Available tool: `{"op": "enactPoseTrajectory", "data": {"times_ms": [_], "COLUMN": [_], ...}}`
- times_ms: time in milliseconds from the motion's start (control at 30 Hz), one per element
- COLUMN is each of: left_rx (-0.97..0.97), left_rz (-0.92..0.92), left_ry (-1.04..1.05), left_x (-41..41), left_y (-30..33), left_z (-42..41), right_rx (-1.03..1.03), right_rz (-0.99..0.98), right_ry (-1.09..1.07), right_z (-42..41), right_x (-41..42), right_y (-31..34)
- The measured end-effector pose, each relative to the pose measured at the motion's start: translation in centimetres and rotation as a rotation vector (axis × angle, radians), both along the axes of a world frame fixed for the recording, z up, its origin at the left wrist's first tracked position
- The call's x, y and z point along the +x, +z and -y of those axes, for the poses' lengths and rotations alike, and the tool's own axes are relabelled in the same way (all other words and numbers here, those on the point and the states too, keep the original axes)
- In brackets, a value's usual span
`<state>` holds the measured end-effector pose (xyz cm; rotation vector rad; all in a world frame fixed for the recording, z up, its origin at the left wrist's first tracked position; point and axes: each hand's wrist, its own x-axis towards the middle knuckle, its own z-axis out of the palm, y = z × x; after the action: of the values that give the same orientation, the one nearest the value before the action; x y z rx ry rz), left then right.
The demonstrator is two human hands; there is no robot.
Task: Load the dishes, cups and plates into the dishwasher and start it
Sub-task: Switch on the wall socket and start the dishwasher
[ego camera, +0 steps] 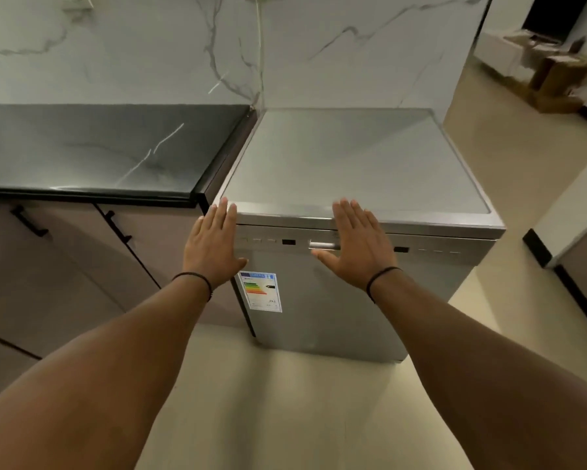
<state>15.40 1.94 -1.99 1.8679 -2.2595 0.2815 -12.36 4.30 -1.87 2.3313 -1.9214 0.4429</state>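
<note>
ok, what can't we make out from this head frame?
- Dishwasher interior: hidden by its closed door.
- Dishes, cups, plates: none in view.
- Handle: partly covered by the right hand.
- Control panel markings and energy label text: too small to read.
- Whether the left hand touches the door: unclear.

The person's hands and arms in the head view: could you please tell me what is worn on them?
Both forearms are bare, with no sleeves in view. The left hand and the right hand each have a thin dark band round the wrist. No rings or gloves show.
</note>
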Motion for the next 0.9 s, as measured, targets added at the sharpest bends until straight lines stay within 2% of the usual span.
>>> {"op": "enactPoseTrajectory", "data": {"times_ms": [33,367,567,900], "left_rx": [-0.028,-0.388,-0.418,-0.583], "left_rz": [-0.007,-0.09,-0.045,-0.136], "left_ry": [-0.002,-0.166,-0.284,-0.226], "left_x": [0.7,2.6,4.9,3.3], "left_y": [-2.4,-9.2,-9.4,-11.1], "left_z": [1.2,7.5,8.1,8.3], "right_rx": [-0.03,-0.57,-0.671,-0.664], "right_rz": [-0.018,-0.046,-0.093,-0.204], "right_ry": [0.033,0.041,0.055,0.048], "right_z": [1.7,8.1,8.4,7.7], "right_x": [1.0,3.6,3.3,1.8], "right_y": [-2.5,-9.1,-10.4,-11.2]}}
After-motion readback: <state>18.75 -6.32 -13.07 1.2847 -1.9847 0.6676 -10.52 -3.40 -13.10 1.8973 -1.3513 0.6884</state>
